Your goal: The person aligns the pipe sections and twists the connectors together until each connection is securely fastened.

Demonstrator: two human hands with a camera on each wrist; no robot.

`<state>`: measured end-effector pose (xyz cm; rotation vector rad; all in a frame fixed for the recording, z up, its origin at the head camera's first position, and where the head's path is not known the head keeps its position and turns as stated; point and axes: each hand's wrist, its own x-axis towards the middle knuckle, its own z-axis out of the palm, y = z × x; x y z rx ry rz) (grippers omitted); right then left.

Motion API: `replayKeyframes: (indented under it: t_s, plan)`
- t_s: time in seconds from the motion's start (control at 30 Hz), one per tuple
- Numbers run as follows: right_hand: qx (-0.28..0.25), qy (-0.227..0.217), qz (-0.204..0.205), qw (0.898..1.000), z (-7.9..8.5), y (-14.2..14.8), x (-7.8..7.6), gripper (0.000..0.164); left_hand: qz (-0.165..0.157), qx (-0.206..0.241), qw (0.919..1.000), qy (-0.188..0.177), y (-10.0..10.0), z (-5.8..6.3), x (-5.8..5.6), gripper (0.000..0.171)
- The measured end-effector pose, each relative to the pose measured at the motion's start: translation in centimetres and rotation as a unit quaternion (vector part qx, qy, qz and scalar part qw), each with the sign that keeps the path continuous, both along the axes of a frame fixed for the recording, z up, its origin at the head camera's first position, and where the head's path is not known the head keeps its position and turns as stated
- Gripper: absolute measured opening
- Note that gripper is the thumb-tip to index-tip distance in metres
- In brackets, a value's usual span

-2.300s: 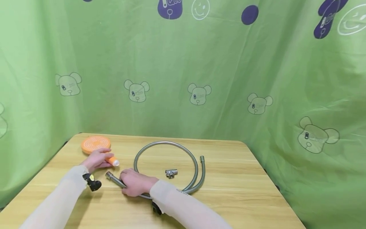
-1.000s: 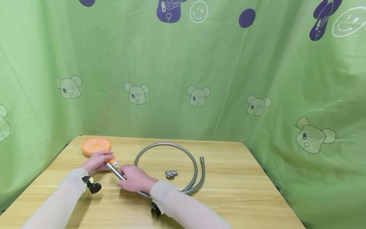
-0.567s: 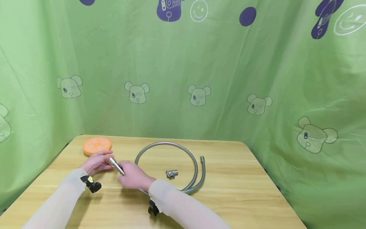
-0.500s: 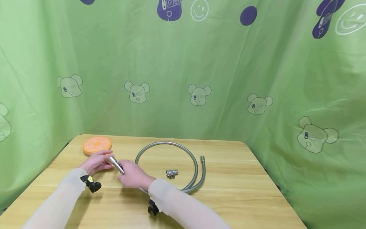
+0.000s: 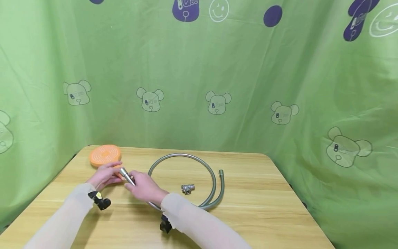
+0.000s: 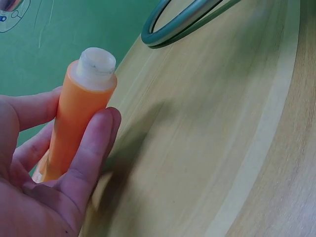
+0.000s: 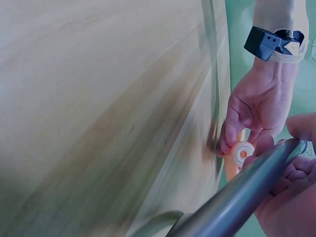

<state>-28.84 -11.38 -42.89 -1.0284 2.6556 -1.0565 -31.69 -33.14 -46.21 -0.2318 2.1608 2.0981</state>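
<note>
Head view: L hand grips shower hd, R hand grips hose end; both things part-hidden.

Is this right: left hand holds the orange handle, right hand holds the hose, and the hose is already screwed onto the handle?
Not quite: the hose isn't screwed on. The left wrist view shows the handle's white tip bare. The left hand does hold the handle, and the right hand the hose.
</note>
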Motion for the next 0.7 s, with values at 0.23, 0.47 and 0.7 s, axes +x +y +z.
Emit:
replayKeyframes:
  t_s: [0.23, 0.47, 0.7]
  plan:
    - [-0.011, -0.004, -0.012, 1.000, 0.1, -0.2, -0.1, 0.024, 0.026, -0.004, 0.9995, 0.016, 0.0, 0.6, 0.0, 0.072]
    - [-0.003, 0.010, -0.017, 1.000, 0.4, -0.6, -0.1, 0.010, 0.041, 0.008, 0.9990, 0.018, 0.1, 0.8, 0.1, 0.072]
    - [-0.031, -0.010, -0.022, 0.999, 0.4, -1.0, -0.3, 0.010, 0.049, -0.012, 0.9984, 0.028, 0.2, 1.4, 0.4, 0.070]
